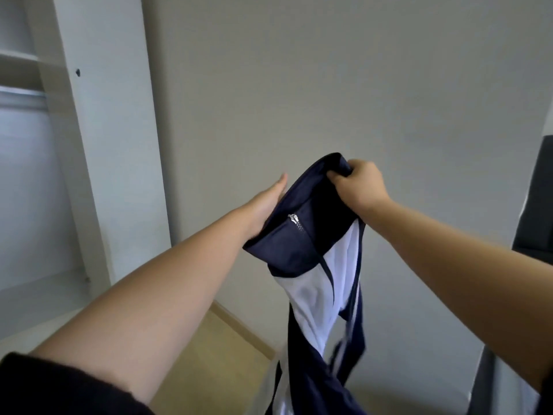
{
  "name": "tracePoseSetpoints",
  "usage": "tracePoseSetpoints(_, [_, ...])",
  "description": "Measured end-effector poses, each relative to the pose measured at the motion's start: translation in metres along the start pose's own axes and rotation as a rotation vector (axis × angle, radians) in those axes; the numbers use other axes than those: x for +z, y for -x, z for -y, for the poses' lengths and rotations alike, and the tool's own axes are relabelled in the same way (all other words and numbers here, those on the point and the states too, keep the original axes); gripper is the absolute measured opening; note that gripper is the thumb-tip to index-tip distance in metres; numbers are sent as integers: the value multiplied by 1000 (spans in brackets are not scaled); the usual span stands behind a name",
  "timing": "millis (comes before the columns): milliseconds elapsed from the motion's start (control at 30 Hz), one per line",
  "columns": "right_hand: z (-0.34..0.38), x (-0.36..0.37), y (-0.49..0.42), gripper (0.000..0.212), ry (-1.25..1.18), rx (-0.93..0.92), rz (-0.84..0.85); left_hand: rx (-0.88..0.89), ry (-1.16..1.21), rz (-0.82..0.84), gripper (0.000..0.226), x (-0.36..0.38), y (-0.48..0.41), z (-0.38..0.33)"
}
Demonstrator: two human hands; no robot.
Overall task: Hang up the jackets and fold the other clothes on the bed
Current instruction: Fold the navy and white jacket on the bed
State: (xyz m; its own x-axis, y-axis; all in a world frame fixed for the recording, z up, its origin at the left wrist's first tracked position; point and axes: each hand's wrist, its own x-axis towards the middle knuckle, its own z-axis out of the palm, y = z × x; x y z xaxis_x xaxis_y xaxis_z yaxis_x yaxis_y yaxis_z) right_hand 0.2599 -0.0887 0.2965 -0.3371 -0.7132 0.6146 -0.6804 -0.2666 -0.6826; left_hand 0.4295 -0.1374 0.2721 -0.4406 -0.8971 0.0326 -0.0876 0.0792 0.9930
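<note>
In front of wall, beside wardrobe (98,151): jacket (284,244) held up mid-air, body hanging slack below. Right hand (360,187) fisted on collar edge, taking the weight. Left hand (267,200) flat, fingers straight, pressed against collar side. Fabric looks thin, light, limp, probably slick; zip (294,221) only stiff part. Best hold: collar or shoulder seams, firm pinch, else may slide.
</note>
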Motion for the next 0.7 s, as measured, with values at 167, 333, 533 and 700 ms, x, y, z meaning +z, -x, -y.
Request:
tracePoseSetpoints(167, [10,-9,-13,31,-211,122,-69,28,-249,243,26,-1,2,-7])
tracePoseSetpoints(333, [5,-26,-16,25,-252,247,-48,-20,-287,126,14,7,0,-9])
tracePoseSetpoints(533, [-11,-54,-11,6,-256,394,183,3,7,51,30,27,-5,-11])
tracePoseSetpoints(700, [-30,-71,-5,13,210,335,431,134,-49,-275,44,54,-24,-25])
